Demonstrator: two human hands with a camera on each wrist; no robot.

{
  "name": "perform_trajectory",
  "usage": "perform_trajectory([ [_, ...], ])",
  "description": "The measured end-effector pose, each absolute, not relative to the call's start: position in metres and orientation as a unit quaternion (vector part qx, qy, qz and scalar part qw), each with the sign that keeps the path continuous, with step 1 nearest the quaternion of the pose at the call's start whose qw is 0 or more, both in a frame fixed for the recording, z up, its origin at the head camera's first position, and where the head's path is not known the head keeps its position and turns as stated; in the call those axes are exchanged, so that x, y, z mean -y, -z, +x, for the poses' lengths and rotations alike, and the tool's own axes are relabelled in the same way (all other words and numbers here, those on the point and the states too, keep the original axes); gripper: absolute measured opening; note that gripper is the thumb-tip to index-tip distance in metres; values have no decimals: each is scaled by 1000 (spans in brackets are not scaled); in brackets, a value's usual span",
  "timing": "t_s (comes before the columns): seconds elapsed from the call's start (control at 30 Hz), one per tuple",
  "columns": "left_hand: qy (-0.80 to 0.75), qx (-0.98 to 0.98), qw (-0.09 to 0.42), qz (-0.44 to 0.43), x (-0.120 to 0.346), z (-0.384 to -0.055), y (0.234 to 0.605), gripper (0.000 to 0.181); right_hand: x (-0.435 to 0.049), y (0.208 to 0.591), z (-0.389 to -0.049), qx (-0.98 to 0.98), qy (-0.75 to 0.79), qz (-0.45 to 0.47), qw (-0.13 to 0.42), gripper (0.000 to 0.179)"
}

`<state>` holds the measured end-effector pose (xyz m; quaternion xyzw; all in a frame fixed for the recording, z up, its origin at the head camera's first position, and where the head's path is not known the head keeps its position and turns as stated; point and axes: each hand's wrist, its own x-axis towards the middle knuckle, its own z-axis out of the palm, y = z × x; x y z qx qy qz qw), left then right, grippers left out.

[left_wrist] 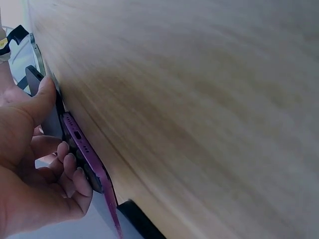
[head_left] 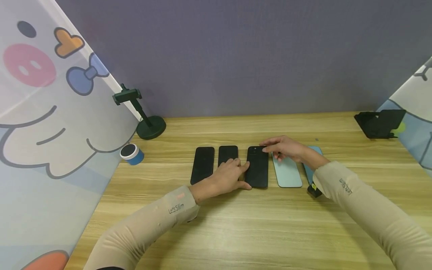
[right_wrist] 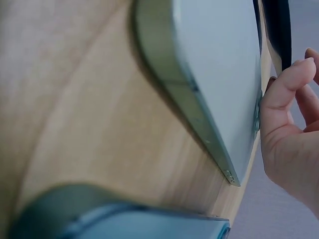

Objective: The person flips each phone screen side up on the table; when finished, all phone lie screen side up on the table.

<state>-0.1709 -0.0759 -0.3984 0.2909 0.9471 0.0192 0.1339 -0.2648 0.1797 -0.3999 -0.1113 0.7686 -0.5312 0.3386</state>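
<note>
Five flat phones are lying in a row on a light brown wooden table [head_left: 216, 232]. The middle one, a flat black phone with round cameras [head_left: 257, 172], is sitting between the two hands.

The left hand [head_left: 227, 174] is reaching over from the left. Its thumb and pointing finger are spreading wide and touching the black phone's left side, the thumb by the near corner. Its other fingers are bending over a dark phone with a shiny purple edge [head_left: 227, 152]; I cannot tell if they are touching it.

The right hand [head_left: 285, 148] is reaching over a pale mint-green phone [head_left: 288, 174]. Its thumb and pointing finger are sitting close together at the black phone's far end. I cannot tell if they are pinching it.

A plain black phone [head_left: 202, 163] is lying at the row's left end, and a blue phone [head_left: 316, 150] is lying at its right end, partly hiding behind the right arm. A dark green stand with a round foot [head_left: 150, 127] is standing far left.
</note>
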Motion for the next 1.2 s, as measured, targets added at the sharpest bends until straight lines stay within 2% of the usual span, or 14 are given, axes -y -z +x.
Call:
perform_trajectory([
  [1.2, -17, -939, 142, 314, 79, -171, 395, 87, -179, 400, -260, -776, 524, -115, 332, 63],
])
